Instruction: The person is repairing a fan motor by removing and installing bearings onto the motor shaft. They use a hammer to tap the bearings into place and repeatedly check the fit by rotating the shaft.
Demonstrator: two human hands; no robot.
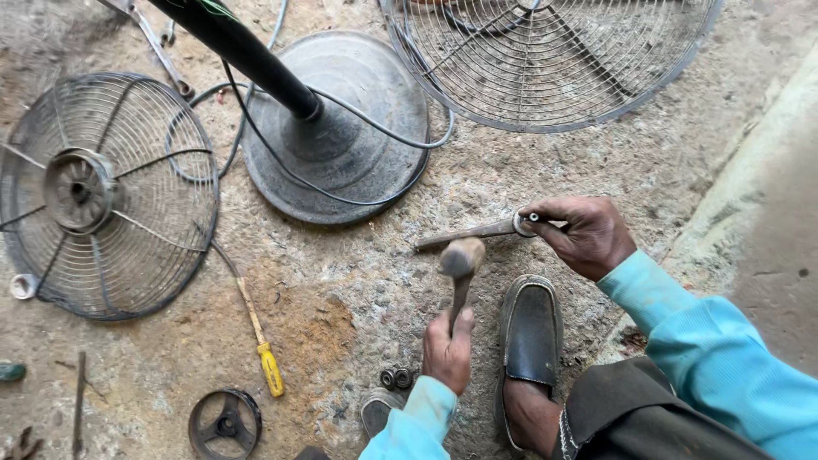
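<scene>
My left hand (448,345) grips the wooden handle of a hammer (461,258), whose rounded head hangs just above the ground. My right hand (584,234) holds the ringed end of a flat metal rod (469,233) that lies across the concrete, pointing left. The hammer head sits just below the rod's middle, close to it. Both my sleeves are light blue. My foot in a dark shoe (530,332) rests between my two hands.
A round fan base (358,153) with black pole and cables lies ahead. One wire fan guard (106,196) lies left, another (554,60) at top. A yellow-handled screwdriver (260,341), a small pulley wheel (225,422) and two small bearings (396,378) lie nearby.
</scene>
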